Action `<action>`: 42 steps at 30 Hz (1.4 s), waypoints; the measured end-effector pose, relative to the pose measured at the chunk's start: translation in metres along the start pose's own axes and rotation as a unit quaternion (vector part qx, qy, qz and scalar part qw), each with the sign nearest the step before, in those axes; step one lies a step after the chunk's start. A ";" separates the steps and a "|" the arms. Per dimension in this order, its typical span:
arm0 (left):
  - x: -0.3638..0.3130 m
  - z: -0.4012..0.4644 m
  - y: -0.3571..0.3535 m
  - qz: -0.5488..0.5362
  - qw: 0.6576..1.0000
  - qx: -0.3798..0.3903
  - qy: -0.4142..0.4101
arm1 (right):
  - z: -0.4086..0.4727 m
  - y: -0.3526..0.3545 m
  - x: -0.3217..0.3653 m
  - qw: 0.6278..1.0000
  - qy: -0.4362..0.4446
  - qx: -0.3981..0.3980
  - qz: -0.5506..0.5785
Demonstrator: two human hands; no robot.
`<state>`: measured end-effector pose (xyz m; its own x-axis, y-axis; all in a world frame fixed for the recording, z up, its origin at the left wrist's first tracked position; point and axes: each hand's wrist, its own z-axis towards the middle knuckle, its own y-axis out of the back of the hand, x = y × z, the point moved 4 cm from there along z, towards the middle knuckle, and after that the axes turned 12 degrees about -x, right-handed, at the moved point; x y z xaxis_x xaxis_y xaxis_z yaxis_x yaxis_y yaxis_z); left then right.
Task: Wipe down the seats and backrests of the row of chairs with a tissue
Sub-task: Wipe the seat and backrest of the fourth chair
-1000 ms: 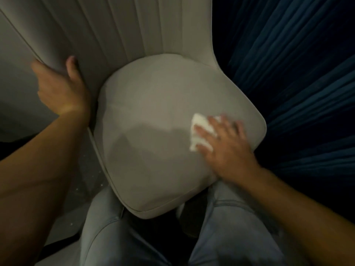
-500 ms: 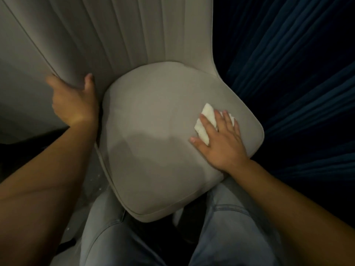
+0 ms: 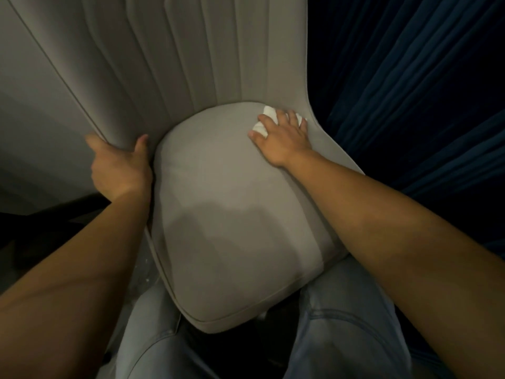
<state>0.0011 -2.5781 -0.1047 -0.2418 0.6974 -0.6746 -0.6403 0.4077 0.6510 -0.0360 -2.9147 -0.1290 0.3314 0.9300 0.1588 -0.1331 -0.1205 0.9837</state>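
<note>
Head view: right hand (image 3: 284, 139) presses tissue (image 3: 270, 113), left hand (image 3: 120, 165) grips backrest (image 3: 164, 64).

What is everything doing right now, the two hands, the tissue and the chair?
seat, shadow over its front part.
backrest, upright, ribbed.
tissue, crumpled, pressed onto the seat's back right corner.
right hand, fingers spread flat, pressing on the tissue.
left hand, gripping the backrest's left edge.
curtain, hanging in folds to the right of the chair.
</note>
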 end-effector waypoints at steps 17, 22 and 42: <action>0.001 -0.001 0.000 0.007 1.000 0.010 -0.001 | -0.139 0.039 -0.080 0.999 -0.010 -0.034 0.018; 0.000 -0.002 0.002 0.015 1.000 0.003 -0.011 | -0.213 0.052 -0.064 0.996 -0.043 -0.068 0.037; -0.003 0.001 0.003 0.022 0.999 0.017 -0.025 | -0.205 0.056 -0.103 0.999 -0.042 -0.010 -0.004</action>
<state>0.0006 -2.5785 -0.1001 -0.2309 0.7433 -0.6278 -0.6051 0.3956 0.6909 -0.2689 -2.9463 -0.1070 0.4102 0.8983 0.1574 -0.1481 -0.1047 0.9834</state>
